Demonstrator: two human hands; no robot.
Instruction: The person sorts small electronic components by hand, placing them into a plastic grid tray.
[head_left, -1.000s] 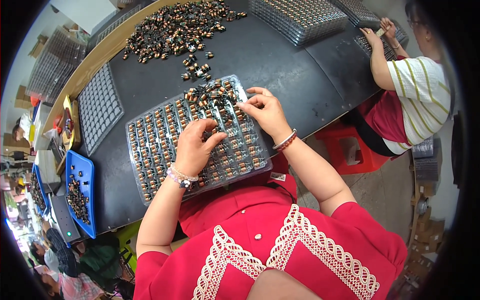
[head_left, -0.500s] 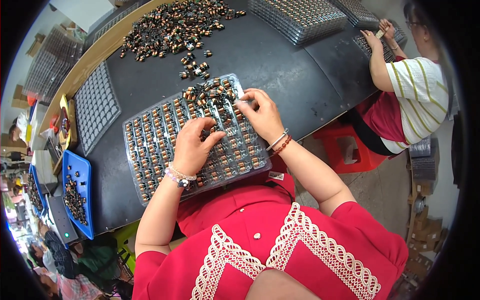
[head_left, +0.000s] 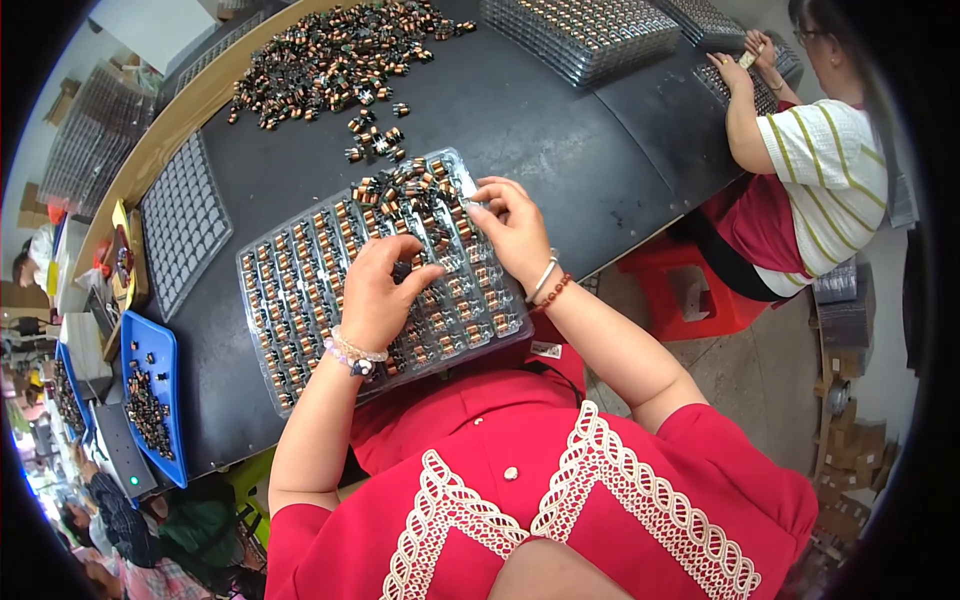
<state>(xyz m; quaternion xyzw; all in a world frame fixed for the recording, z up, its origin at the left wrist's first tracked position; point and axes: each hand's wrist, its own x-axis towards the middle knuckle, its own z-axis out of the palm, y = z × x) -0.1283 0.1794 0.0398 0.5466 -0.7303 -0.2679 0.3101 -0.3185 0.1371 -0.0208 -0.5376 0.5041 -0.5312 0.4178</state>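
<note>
Noted: a red short-sleeved top [head_left: 470,452]. From its cream lace collar [head_left: 650,488], round buttons [head_left: 511,473] run forward; farther forward, the left wrist [head_left: 362,334] carries a pale bead bracelet [head_left: 352,354], the right wrist [head_left: 531,270] a light bangle [head_left: 544,274] and reddish-brown beads [head_left: 553,291].

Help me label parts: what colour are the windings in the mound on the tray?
The windings are copper-coloured, seen best in the head view.

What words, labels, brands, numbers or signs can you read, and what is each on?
None can be read.
White label past the lower right corner of the tray: marks too small to read.
Cardboard boxes at the right edge: pale patches, too blurred to read.
Coils in the tray: any marking too small to tell.
</note>
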